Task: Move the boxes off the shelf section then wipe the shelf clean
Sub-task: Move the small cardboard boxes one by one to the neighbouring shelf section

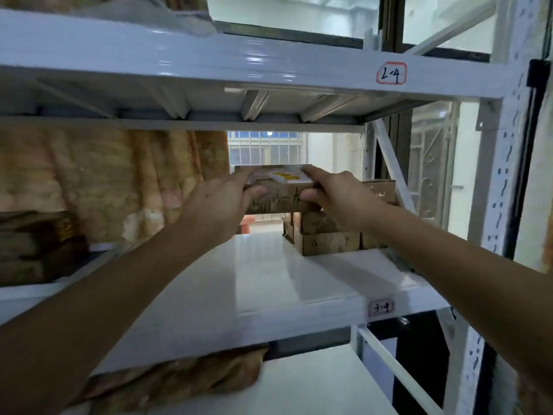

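- A flat cardboard box [281,190] is held up above the white shelf [269,283], towards its far right, roughly level with the top of the stack it sits next to. Looks like it's lifted clear rather than resting on anything, though the right-hand end is hidden behind the wrist, so that bit can't be fully checked.
- Its long axis runs left to right across the view, so it's presented broadside. The box is gripped at both ends: the left hand [221,202] is wrapped round the left end, thumb on the near face and fingers over the top, and the right hand [338,199] is clamped the same way on the right end. Neither hand is nearer, really; it's a pretty even two-handed hold.
- Judging from that, the next move would be a straight pull towards the near edge, with the underside of the upper shelf [209,70] to be kept clear of.
- Count: one box in hand, and at least three more cardboard boxes [329,241] left stacked at the far right. The exact number can't be told, since some are hidden behind the right arm.
- A separate pile of brown packages [36,244] is seen on the next section to the left.
- No cloth for wiping can be spotted.
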The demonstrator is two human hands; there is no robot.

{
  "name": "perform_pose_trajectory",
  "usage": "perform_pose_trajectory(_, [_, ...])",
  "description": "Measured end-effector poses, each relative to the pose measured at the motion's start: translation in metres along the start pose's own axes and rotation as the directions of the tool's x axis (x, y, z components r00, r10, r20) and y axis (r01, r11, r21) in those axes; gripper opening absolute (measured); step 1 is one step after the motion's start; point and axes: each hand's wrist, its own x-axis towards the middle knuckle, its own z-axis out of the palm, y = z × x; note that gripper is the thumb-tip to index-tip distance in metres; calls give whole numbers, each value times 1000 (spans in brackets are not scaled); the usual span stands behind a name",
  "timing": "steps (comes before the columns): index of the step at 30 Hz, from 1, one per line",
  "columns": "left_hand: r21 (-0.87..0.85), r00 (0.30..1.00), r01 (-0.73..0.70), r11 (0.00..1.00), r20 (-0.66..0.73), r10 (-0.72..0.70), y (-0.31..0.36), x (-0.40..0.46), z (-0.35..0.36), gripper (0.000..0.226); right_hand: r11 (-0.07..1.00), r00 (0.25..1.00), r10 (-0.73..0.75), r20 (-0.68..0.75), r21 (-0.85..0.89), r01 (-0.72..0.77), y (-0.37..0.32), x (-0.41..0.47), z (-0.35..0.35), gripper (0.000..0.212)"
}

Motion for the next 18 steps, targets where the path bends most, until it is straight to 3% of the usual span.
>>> perform_pose_trajectory(4, [71, 998, 58, 996, 32, -60, -9, -58, -36, 63, 995, 998, -60, -1, 80, 60, -48, -34, 14, 48])
perform_pose_trajectory(10, [212, 979, 114, 971, 139, -145, -36, -129, -102, 56, 975, 992, -126, 14, 187, 122, -120, -60, 47, 55])
perform_pose_trajectory(18, [187, 969, 196, 963, 115, -220, -114, -194, -187, 54, 935, 973, -226, -45, 272, 229, -237, -48, 76, 54])
